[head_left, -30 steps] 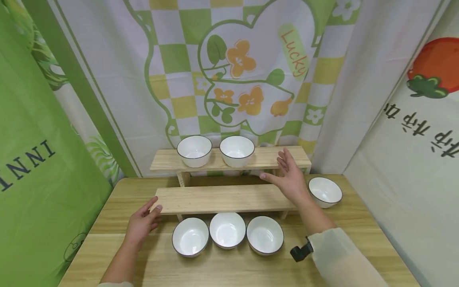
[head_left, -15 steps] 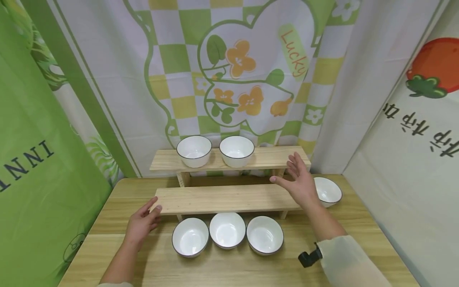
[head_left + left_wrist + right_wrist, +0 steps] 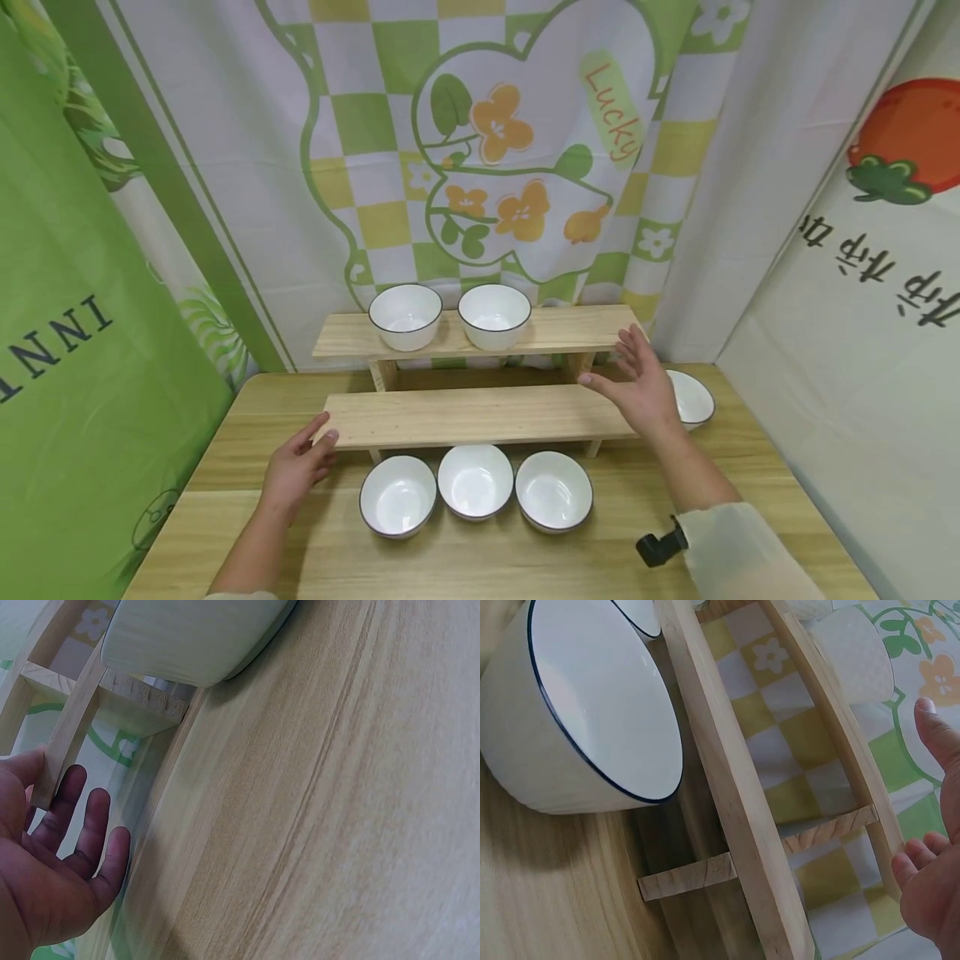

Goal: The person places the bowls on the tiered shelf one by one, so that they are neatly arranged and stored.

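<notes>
My left hand (image 3: 296, 467) lies open on the table (image 3: 247, 433), its fingers touching the left end of the lower wooden shelf (image 3: 465, 415); the left wrist view shows the same spread fingers (image 3: 71, 840) by the shelf edge. My right hand (image 3: 637, 383) hovers open and holds nothing, above the lower shelf's right end, beside a white bowl (image 3: 693, 398) on the table. Three white bowls with dark rims (image 3: 397, 493) (image 3: 475, 481) (image 3: 553, 490) stand in a row in front of the lower shelf. Two more bowls (image 3: 405, 315) (image 3: 494, 314) sit on the upper shelf (image 3: 577, 327).
Printed curtains hang right behind the shelves, green on the left and white on the right. A black wrist-camera mount (image 3: 658, 548) sits on my right sleeve. In the right wrist view a bowl (image 3: 585, 727) fills the near left, beside the shelf slats (image 3: 735, 802).
My right hand has drifted to the right and slightly down, from the middle of the shelves toward the bowl at the far right. The left hand and all bowls have stayed put.
</notes>
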The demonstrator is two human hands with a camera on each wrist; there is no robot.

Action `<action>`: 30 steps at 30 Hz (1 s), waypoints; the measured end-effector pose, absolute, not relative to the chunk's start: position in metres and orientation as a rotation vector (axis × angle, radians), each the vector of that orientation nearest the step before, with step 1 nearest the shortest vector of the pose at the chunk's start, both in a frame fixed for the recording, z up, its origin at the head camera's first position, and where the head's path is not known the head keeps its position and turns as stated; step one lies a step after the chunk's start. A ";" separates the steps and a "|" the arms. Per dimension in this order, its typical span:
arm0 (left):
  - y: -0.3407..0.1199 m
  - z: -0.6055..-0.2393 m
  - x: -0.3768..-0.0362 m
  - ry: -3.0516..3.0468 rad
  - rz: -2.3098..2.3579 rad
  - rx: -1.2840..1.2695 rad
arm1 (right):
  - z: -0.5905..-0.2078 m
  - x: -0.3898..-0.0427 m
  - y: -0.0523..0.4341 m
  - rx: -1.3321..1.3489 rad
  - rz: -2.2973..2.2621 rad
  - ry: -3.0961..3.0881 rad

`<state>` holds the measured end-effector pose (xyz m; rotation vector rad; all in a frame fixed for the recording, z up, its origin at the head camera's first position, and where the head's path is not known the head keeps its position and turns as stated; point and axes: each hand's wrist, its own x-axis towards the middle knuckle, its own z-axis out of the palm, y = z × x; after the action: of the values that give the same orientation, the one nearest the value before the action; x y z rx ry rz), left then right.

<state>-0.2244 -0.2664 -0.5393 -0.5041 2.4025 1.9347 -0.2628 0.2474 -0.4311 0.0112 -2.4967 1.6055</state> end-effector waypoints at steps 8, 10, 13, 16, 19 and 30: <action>-0.265 -0.539 -0.223 2.390 1.953 -0.492 | -0.443 -0.262 0.262 -0.009 1.500 -2.581; -0.265 -0.539 -0.224 2.390 1.951 -0.492 | -0.445 -0.262 0.265 -0.004 1.475 -2.587; -0.266 -0.539 -0.224 2.390 1.951 -0.489 | -0.447 -0.262 0.270 -0.004 1.433 -2.582; -0.266 -0.539 -0.225 2.390 1.953 -0.485 | -0.449 -0.261 0.273 0.000 1.416 -2.565; -0.266 -0.539 -0.224 2.386 1.966 -0.488 | -0.451 -0.259 0.277 -0.002 1.416 -2.558; -0.266 -0.540 -0.223 2.388 1.969 -0.493 | -0.465 -0.254 0.299 -0.027 1.385 -2.582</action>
<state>-0.2232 -0.2657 -0.5396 -0.4927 2.3879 1.9687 -0.2544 0.2993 -0.4648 -0.0266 -2.5824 1.3849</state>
